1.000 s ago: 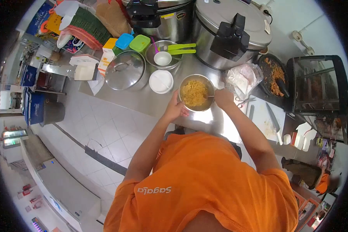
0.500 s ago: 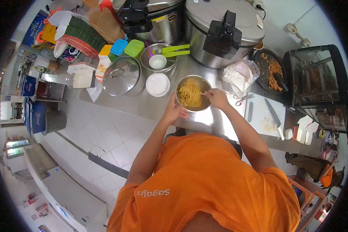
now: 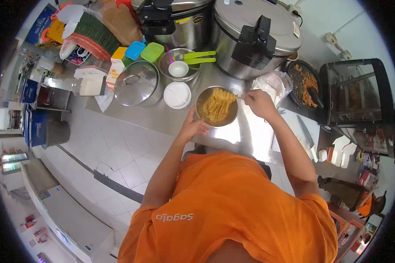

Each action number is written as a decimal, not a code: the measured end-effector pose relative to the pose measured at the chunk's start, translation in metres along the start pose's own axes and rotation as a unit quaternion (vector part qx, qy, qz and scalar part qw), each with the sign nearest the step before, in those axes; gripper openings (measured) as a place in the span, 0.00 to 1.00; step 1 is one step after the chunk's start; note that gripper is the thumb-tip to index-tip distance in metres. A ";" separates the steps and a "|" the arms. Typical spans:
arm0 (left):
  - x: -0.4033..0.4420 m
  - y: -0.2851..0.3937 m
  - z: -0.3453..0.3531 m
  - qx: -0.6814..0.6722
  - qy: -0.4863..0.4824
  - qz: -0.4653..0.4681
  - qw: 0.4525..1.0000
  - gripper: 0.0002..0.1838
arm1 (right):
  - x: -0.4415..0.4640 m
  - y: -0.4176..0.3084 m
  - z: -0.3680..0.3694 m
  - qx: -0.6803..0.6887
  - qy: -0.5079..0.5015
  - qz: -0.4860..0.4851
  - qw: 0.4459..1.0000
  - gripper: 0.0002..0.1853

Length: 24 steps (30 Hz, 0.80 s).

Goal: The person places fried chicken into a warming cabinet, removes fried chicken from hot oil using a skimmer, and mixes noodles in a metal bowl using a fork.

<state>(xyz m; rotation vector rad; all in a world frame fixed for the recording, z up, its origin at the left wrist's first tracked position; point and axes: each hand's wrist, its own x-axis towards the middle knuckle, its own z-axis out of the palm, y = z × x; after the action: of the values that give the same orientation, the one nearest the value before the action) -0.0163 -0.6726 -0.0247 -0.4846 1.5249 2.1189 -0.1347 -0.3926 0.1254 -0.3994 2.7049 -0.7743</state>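
Note:
Yellow noodles [image 3: 218, 105] fill a round metal mixing bowl [image 3: 202, 119] on the steel counter. My left hand [image 3: 192, 127] grips the bowl at its near left side, with the thumb up along the wall and the fingers low against it. Over the bowl's right rim, my right hand [image 3: 260, 104] is closed round the thin handle of a metal utensil [image 3: 240, 97]. Its head is hidden under noodles, so I cannot tell whether it is a fork or a spoon. A bunch of noodles is pulled up toward the right rim by it.
Left of the bowl are a white lidded tub [image 3: 177, 95], a lidded pot [image 3: 137, 83] and a bowl with green-handled tools [image 3: 199, 55]. Two big cookers [image 3: 254, 39] stand behind. Rightward are a plastic bag [image 3: 272, 85], a mortar [image 3: 297, 83], a knife [image 3: 306, 133] and a glass case [image 3: 355, 96].
My right hand has moved right and slightly up with the utensil, drawing noodles toward the bowl's right rim. My left hand stays on the bowl. The view has shifted slightly.

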 end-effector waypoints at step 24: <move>-0.049 -0.044 -0.078 0.097 0.167 0.004 0.981 0.11 | -0.046 -0.097 -0.140 0.092 0.089 -0.078 0.989 0.21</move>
<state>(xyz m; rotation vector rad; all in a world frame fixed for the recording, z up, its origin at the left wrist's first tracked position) 0.0497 -0.7438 -0.0570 -0.7950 1.8969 1.9366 -0.1244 -0.3907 0.3014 -0.5246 2.7557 -1.1446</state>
